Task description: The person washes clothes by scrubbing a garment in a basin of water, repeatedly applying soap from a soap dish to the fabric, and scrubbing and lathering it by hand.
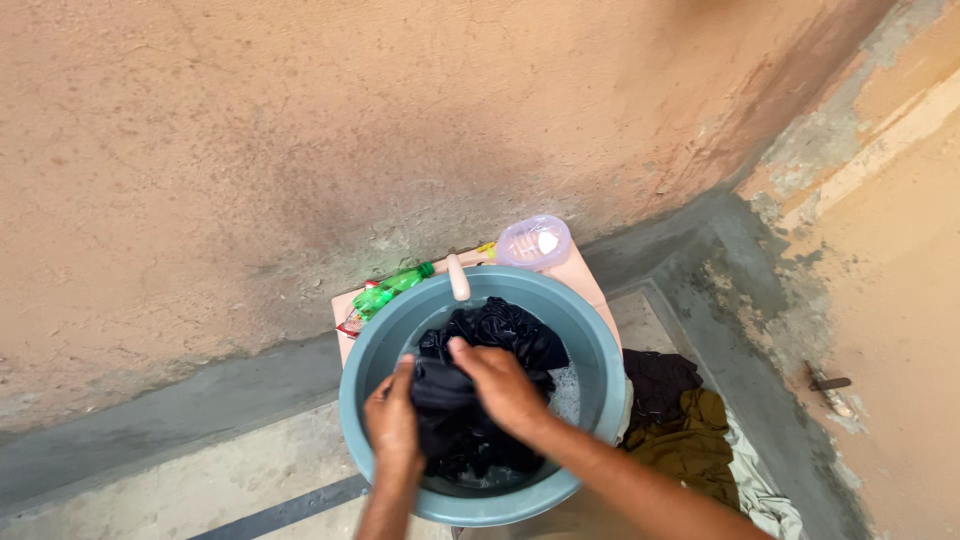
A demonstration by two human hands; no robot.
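Hand-washing in the round grey-blue plastic basin [352, 395], centre frame.
Left hand [392, 420] and right hand [503, 385] both clench the wet black cloth [470, 420]; green plastic bottle [390, 290] lies just behind.

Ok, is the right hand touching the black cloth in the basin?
Touching. The head view shows the right hand pressed flat on the black cloth with no gap, while the left hand grips the same bunch inside the grey-blue basin.

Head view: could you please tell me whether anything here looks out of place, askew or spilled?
The green bottle lies on its side on the pink stand behind the basin, and clothes sit heaped on the floor to its right. Both hands grip the dark cloth.
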